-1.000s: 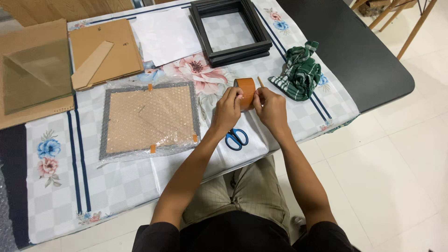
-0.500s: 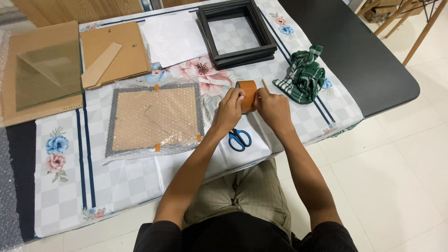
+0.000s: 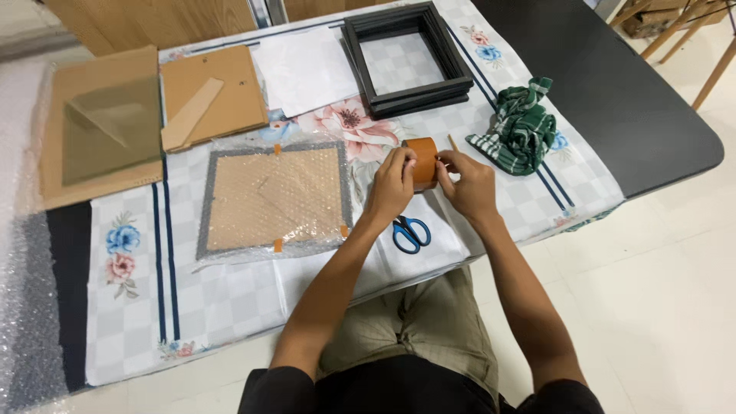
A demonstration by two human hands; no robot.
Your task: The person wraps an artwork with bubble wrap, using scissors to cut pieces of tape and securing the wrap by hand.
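— While both hands stay on the tape roll (image 3: 422, 162), has anything shifted?
— Hardly. The left hand (image 3: 392, 186) still cups the roll just above the tablecloth (image 3: 230, 291); the right hand (image 3: 469, 182) keeps its fingertips pinched at the edge, picking for the end.
— And nearby?
— Scissors (image 3: 411, 232) below, the bubble-wrapped board (image 3: 272, 198) to the left, untouched.

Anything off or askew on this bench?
Nothing damaged or spilled. Only untidy item: the crumpled green striped cloth at the floral tablecloth's right side. Both hands, left hand and right hand, hold the orange-brown tape roll.
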